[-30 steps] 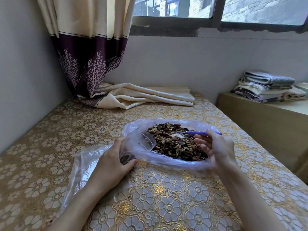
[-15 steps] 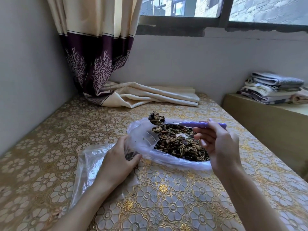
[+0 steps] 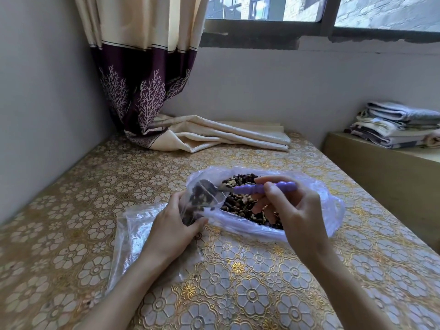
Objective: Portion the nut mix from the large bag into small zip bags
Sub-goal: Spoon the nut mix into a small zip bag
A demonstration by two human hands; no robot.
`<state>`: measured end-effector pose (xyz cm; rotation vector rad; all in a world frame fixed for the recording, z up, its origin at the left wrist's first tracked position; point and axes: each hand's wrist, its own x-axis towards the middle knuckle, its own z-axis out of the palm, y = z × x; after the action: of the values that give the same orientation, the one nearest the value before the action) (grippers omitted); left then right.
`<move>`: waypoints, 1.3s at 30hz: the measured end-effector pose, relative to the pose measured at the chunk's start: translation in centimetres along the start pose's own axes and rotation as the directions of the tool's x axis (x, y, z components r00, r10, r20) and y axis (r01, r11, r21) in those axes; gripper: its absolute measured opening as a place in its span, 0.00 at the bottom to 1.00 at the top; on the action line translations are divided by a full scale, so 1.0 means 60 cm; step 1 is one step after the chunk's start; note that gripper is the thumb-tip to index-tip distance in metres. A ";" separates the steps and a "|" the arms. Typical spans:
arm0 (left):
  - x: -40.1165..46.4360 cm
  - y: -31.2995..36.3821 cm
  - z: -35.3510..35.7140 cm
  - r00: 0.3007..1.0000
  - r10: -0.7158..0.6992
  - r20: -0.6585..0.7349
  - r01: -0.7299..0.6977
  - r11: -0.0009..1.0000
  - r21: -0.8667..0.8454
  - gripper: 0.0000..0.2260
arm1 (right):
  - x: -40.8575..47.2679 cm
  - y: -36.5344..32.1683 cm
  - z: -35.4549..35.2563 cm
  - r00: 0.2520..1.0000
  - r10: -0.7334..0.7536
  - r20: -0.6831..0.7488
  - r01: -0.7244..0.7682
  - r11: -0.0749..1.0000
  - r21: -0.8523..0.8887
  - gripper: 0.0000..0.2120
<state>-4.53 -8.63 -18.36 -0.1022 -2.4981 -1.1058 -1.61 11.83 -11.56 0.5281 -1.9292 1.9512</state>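
I have one view only, from the head camera, so no second view shares any of the scene. It sits above the near edge of the desk (image 3: 71,234) and looks forward and down across it. The lens is wide: the desk edges splay outward, and the window (image 3: 309,10) runs along the top of the frame beyond the desk's far end. It is close in, with both forearms entering from the bottom edge and the hands at mid-frame over the desk.
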 end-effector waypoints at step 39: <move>-0.005 -0.001 -0.003 1.000 -0.001 0.008 0.001 1.000 0.026 0.25 | 0.048 0.083 -0.083 0.912 -0.080 -0.403 -0.178 0.807 -0.563 0.09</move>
<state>-4.21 -8.75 -18.40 -0.0984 -2.5189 -1.0751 -6.67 16.69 -14.52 -0.1090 -2.1132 1.2240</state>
